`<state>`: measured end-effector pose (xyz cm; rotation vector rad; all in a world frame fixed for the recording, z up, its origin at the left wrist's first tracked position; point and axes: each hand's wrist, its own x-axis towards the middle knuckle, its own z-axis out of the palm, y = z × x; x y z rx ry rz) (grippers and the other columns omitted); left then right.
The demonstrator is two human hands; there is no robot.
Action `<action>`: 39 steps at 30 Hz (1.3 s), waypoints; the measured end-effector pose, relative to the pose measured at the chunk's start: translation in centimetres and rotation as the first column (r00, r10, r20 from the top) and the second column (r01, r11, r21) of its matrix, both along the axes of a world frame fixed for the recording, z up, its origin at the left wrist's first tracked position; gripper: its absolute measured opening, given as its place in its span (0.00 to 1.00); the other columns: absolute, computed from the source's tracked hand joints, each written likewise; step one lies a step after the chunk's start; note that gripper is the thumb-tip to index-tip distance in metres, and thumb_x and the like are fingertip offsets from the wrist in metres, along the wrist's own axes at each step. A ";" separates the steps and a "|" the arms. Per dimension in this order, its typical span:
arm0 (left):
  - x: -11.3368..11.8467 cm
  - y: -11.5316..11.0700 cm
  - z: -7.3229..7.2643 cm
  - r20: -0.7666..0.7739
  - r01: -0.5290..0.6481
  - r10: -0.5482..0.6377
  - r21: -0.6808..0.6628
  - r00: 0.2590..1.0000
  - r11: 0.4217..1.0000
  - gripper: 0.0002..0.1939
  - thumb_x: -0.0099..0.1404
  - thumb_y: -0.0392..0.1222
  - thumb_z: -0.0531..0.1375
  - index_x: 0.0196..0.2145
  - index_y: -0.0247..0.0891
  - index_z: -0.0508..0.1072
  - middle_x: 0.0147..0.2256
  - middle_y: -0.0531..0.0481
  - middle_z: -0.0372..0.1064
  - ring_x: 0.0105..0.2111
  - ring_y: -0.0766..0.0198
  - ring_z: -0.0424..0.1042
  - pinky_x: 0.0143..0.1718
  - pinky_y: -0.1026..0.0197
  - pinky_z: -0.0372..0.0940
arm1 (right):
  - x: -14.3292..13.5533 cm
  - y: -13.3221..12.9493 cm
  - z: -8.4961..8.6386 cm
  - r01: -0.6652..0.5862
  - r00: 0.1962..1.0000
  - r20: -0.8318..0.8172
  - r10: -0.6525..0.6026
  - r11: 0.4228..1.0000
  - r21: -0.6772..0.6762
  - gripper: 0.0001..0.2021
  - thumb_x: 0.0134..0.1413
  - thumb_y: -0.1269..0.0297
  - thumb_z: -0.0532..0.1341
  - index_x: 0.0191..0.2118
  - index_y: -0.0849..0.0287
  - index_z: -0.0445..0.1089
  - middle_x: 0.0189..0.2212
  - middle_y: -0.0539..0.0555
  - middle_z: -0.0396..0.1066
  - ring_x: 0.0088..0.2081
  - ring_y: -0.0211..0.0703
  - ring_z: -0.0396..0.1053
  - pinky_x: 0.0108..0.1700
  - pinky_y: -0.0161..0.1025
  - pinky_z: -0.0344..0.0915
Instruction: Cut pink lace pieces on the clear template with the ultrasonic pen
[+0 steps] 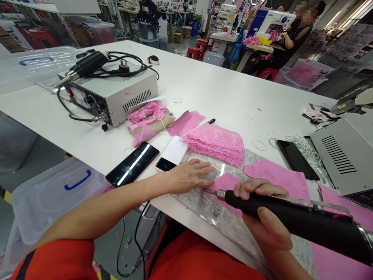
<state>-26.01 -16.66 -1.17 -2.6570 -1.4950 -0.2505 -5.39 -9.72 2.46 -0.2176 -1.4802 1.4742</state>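
Note:
My left hand (192, 175) lies flat with its fingers stretched out, at the left edge of a pink fabric piece (227, 182). My right hand (266, 210) is wrapped round a black handheld ultrasonic tool (309, 219). The tool's thin metal tip points left and meets the fabric near my left fingertips; whether it presses in I cannot tell. Beneath the piece is a grey mottled board (201, 204) with a shiny clear surface. Just beyond my left hand sits a stack of pink lace pieces (215, 144). Another pink piece (279, 177) lies to the right.
A white power bank (175, 149) and a black phone (132, 164) lie left of the board. Behind them are tied pink fabric bundles (150, 118) and a control box (131, 93) bearing a second tool. Another box (344, 151) and phone (297, 159) stand right. A co-worker sews farther back.

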 end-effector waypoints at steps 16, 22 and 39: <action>-0.3 -0.2 0.1 0.034 -0.009 0.010 -0.010 0.999 1.000 0.19 0.66 0.29 0.56 0.53 0.43 0.71 0.62 0.42 0.59 0.62 0.53 0.58 0.57 0.51 0.58 | 0.4 0.4 0.2 0.060 0.998 -0.024 -0.061 0.998 -0.033 0.08 0.51 0.64 0.61 0.39 0.54 0.69 0.31 0.50 0.65 0.28 0.37 0.65 0.33 0.42 0.68; -0.6 -0.6 0.3 0.060 -0.048 0.049 -0.019 0.997 0.999 0.21 0.65 0.28 0.55 0.54 0.42 0.70 0.62 0.42 0.60 0.62 0.53 0.59 0.58 0.50 0.58 | 0.5 0.6 0.0 0.055 0.997 -0.045 -0.057 0.998 -0.038 0.08 0.51 0.64 0.61 0.39 0.55 0.69 0.31 0.51 0.65 0.29 0.37 0.64 0.33 0.42 0.67; -0.5 -0.8 -0.3 0.024 -0.012 0.011 0.054 1.000 0.998 0.18 0.68 0.31 0.54 0.52 0.41 0.71 0.60 0.40 0.61 0.61 0.50 0.61 0.56 0.49 0.60 | -0.3 0.1 -0.2 0.024 1.000 -0.020 -0.023 1.000 0.020 0.07 0.53 0.65 0.61 0.39 0.56 0.69 0.32 0.51 0.65 0.29 0.37 0.65 0.33 0.42 0.68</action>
